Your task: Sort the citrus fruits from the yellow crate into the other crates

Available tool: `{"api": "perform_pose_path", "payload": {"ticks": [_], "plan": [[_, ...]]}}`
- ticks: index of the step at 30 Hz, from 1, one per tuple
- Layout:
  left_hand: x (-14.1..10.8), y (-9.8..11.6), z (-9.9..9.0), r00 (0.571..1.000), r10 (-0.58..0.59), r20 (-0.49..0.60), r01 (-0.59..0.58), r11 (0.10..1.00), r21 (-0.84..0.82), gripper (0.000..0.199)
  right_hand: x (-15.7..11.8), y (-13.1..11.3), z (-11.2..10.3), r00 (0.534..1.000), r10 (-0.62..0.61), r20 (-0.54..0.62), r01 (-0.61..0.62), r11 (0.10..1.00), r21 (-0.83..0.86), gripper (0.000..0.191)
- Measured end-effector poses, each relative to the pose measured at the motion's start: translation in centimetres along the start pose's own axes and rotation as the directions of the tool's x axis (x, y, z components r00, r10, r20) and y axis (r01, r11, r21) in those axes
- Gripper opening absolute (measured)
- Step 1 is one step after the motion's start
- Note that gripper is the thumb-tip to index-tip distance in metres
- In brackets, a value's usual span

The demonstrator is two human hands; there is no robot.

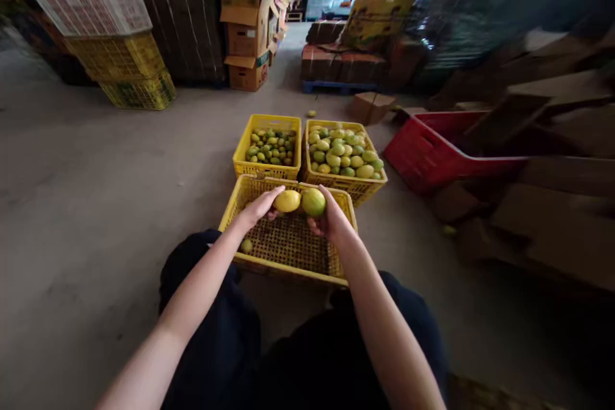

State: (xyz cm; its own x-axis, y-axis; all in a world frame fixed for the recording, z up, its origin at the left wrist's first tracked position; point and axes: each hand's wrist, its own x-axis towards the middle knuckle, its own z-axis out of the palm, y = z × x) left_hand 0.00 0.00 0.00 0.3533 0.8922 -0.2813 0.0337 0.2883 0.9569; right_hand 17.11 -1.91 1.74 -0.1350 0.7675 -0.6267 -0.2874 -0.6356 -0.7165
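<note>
My left hand (262, 206) is closed around a yellow lemon (287, 201). Beside it, my right hand (331, 221) grips a greener lemon (314, 203), its fingers partly hidden behind the fruit. Both lemons are held side by side above a yellow plastic crate (283, 265) between my knees. One small lemon (246, 246) lies in that crate's left front corner. Just beyond stand two more yellow crates: the left crate (267, 172) holds small green and yellow fruit, and the right crate (364, 191) is heaped with larger lemons.
On the right, a red crate (413, 154) stands tilted among cardboard pieces (552, 218). Stacked crates (120, 57) are at the far left. Cardboard boxes (245, 38) and a loaded blue pallet (336, 86) stand farther back. A stray fruit (311, 114) lies on the floor behind the crates.
</note>
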Motion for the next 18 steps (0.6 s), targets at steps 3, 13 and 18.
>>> {"api": "perform_pose_path", "payload": {"ticks": [3, 13, 18], "plan": [[-0.13, 0.22, -0.35, 1.000, 0.006, -0.022, -0.005, 0.998, 0.059, 0.048, -0.20, 0.06, 0.03, 1.000, 0.002, -0.020, -0.002, 1.000, -0.029, 0.051], [0.48, -0.39, -0.51, 0.998, -0.003, -0.066, 0.009, 0.995, 0.102, 0.055, 0.38, 0.15, -0.35, 0.998, -0.024, 0.050, 0.021, 0.998, 0.062, 0.049], [0.77, -0.31, -0.33, 0.997, 0.007, -0.073, -0.021, 0.981, -0.191, 0.057, 0.32, -0.12, -0.29, 0.979, -0.187, 0.084, 0.179, 0.979, 0.094, 0.043]]}}
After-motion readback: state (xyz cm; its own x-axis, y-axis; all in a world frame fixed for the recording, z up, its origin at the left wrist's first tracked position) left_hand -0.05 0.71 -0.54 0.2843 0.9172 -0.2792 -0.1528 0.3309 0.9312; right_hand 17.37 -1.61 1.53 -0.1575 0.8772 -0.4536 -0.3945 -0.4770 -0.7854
